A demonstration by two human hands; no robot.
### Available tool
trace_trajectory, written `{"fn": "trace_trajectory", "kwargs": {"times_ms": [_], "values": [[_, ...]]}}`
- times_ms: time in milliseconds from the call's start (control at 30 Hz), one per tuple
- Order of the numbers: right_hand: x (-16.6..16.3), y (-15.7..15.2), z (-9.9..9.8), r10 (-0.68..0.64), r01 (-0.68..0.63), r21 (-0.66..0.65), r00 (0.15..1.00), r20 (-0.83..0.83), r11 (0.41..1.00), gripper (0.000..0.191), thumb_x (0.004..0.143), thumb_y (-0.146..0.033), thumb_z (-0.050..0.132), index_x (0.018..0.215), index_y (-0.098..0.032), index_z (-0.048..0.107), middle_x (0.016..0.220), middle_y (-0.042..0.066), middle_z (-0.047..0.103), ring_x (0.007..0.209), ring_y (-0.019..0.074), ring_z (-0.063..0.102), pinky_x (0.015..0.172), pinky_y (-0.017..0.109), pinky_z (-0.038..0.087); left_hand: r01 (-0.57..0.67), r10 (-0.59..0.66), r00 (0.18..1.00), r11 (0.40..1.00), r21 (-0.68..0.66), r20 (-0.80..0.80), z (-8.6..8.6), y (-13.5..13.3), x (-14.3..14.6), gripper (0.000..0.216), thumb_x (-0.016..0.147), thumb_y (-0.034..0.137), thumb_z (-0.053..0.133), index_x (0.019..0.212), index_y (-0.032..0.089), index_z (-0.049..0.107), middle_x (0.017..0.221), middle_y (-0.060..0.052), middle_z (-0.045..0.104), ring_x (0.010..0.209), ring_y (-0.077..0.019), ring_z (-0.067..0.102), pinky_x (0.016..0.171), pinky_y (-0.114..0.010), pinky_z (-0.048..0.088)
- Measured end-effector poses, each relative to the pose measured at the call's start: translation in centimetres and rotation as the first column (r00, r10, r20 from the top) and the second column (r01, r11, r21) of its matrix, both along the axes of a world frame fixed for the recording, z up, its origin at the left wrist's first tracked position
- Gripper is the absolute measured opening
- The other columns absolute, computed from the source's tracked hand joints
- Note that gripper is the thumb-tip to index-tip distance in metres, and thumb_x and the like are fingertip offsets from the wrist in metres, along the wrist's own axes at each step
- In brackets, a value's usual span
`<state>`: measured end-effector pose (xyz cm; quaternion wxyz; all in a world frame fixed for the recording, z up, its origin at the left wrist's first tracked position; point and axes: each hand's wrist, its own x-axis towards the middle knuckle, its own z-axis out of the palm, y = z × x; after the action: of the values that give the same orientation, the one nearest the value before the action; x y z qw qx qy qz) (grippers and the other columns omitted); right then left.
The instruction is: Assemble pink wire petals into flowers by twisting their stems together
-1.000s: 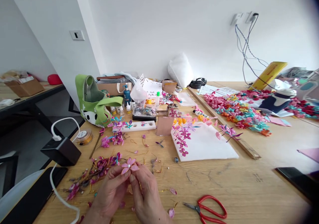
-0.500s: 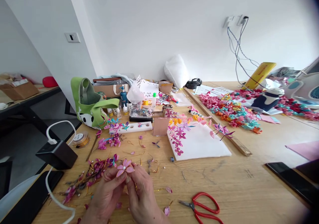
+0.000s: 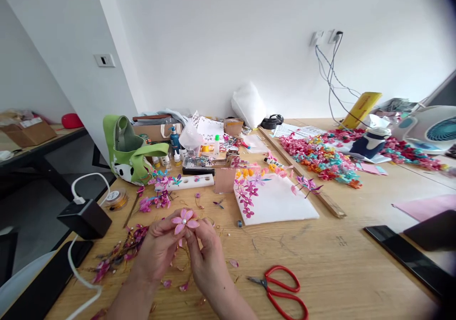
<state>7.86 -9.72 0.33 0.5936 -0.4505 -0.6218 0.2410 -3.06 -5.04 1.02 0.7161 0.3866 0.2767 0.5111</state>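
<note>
Over the table [image 3: 327,272], left hand [image 3: 159,244] and right hand [image 3: 206,253] pinch a pink flower [image 3: 184,221].

The pink flower [image 3: 184,221] looks satiny, the tabletop [image 3: 322,253] smooth wood, the scissor blades [image 3: 255,280] metal.

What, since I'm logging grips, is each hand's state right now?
Left hand: closed, fingers holding the pink flower.
Right hand: fingers closed beneath it; what they pinch is hidden.

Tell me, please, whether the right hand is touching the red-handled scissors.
Apart: the head view plainly shows bare wooden tabletop between the right hand and the red-handled scissors.
</note>
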Motion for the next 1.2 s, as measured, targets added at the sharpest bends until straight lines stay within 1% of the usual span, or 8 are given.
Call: {"fn": "trace_trajectory", "kwargs": {"times_ms": [133,233,300,400,633,833,1033,1200], "values": [[1.6,0.4,1.2,-0.018,0.050,-0.115,0.965,0.263,0.992,0.017,0.088,-0.014,0.050,0.098,-0.017,0.062,0.092,0.007,0.065,0.087,0.0200,0.055,0.076,0.031,0.042,-0.038,0.038,0.999,0.998,0.041,-0.009,-0.1,1.5,1.0,0.015,0.055,0.024,0.082,0.069,0.021,0.076,0.083,-0.006,0.074,0.096,-0.0242,0.064,0.096,-0.038,0.043],[3.6,1.5,1.3,-0.013,0.083,-0.143,0.901,0.435,0.986,0.012,0.086,-0.014,0.053,0.089,-0.015,0.064,0.085,0.008,0.067,0.083,0.0208,0.057,0.076,0.032,0.042,-0.126,0.129,0.991,0.987,0.096,-0.023,-1.4,2.8,1.5,0.016,0.054,0.025,0.082,0.068,0.022,0.076,0.077,-0.005,0.075,0.095,-0.0237,0.065,0.102,-0.040,0.038],[5.0,2.4,1.1,-0.053,0.133,-0.134,0.874,0.482,0.982,0.014,0.087,-0.014,0.051,0.085,-0.015,0.065,0.081,0.007,0.067,0.080,0.0201,0.058,0.075,0.031,0.041,-0.183,0.190,0.980,0.977,0.107,-0.062,-2.5,3.4,1.7,0.016,0.053,0.026,0.082,0.067,0.022,0.075,0.072,-0.003,0.074,0.092,-0.0226,0.066,0.105,-0.041,0.034],[6.7,3.3,0.4,-0.098,0.185,-0.127,0.861,0.499,0.974,0.016,0.087,-0.015,0.050,0.083,-0.017,0.065,0.080,0.005,0.068,0.077,0.0192,0.059,0.071,0.029,0.040,-0.172,0.191,0.971,0.976,0.131,-0.146,-3.9,3.6,1.9,0.015,0.056,0.027,0.080,0.069,0.021,0.076,0.069,-0.003,0.074,0.090,-0.0225,0.066,0.105,-0.042,0.033],[8.3,2.8,-1.1,-0.143,0.210,-0.177,0.933,0.331,0.962,0.024,0.090,-0.024,0.045,0.076,-0.018,0.063,0.071,0.003,0.065,0.071,0.0183,0.058,0.064,0.026,0.038,-0.009,0.073,0.948,0.979,0.205,-0.309,-4.9,2.2,2.3,0.009,0.066,0.025,0.074,0.073,0.020,0.076,0.074,-0.005,0.074,0.079,-0.0220,0.066,0.086,-0.038,0.047],[7.9,2.3,-1.9,-0.160,0.178,-0.236,0.983,0.093,0.955,0.027,0.090,-0.037,0.046,0.084,-0.017,0.063,0.077,0.005,0.066,0.073,0.0192,0.060,0.066,0.027,0.042,0.028,0.098,0.926,0.946,0.323,-0.365,-3.9,1.8,2.7,0.015,0.071,0.031,0.071,0.064,0.017,0.074,0.068,-0.004,0.069,0.059,-0.0151,0.058,0.064,-0.029,0.048],[7.4,2.6,-2.5,0.018,-0.073,-0.362,0.988,-0.153,0.929,0.034,0.088,-0.047,0.046,0.079,-0.017,0.062,0.074,0.004,0.065,0.071,0.0190,0.058,0.064,0.026,0.042,0.090,0.103,0.925,0.877,0.471,-0.367,-2.6,1.7,2.9,0.029,0.077,0.038,0.065,0.057,0.016,0.070,0.059,-0.004,0.062,0.059,-0.0142,0.052,0.062,-0.028,0.044],[7.4,2.4,-2.2,0.048,-0.099,-0.357,0.987,-0.151,0.929,0.041,0.088,-0.050,0.045,0.064,-0.018,0.055,0.061,0.000,0.054,0.062,0.0150,0.049,0.058,0.024,0.036,0.111,0.097,0.928,0.851,0.514,-0.361,-2.4,1.5,2.8,0.033,0.078,0.039,0.064,0.056,0.015,0.068,0.057,-0.003,0.059,0.060,-0.0140,0.051,0.066,-0.029,0.044]]}}
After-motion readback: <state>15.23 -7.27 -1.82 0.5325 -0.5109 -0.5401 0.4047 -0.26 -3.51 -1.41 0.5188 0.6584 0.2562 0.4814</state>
